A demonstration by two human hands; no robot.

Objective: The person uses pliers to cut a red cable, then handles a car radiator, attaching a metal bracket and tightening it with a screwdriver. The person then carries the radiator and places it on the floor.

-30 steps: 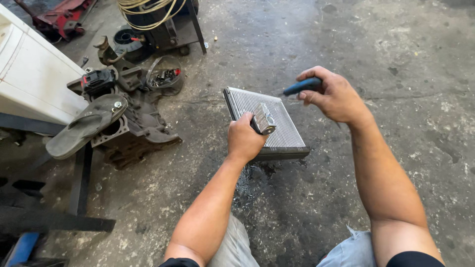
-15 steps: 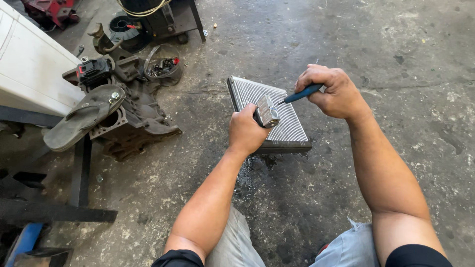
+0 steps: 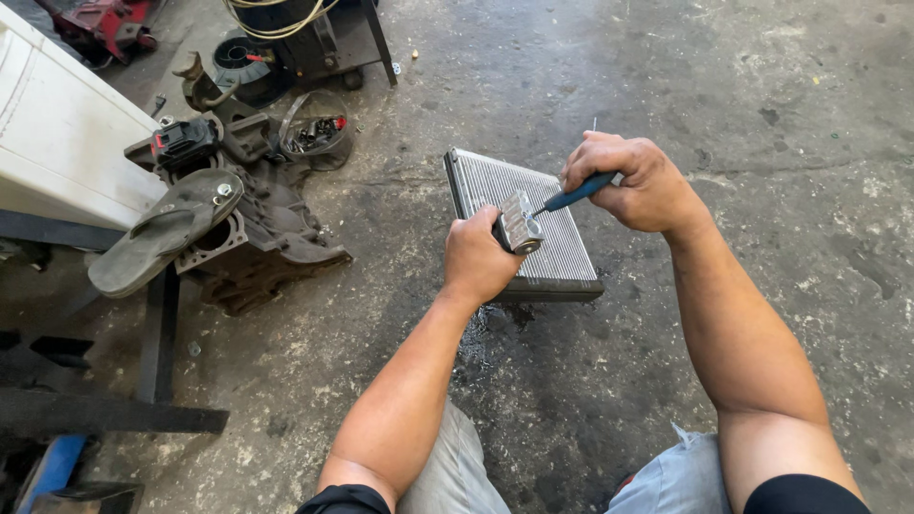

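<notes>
Both hands are busy in my one view, the head camera. My left hand (image 3: 479, 255) is wrapped around a small metal block (image 3: 519, 222), and my right hand (image 3: 636, 181) is fisted on a blue-handled screwdriver (image 3: 573, 195) whose tip meets the block's right side. I judge the work mid-way: tool engaged, block not yet opened. Just beyond both hands a finned core (image 3: 533, 224) lies flat on the floor, silver and ribbed.

Screwdriver (image 3: 575, 194) tip hidden behind metal block (image 3: 520, 221)
</notes>
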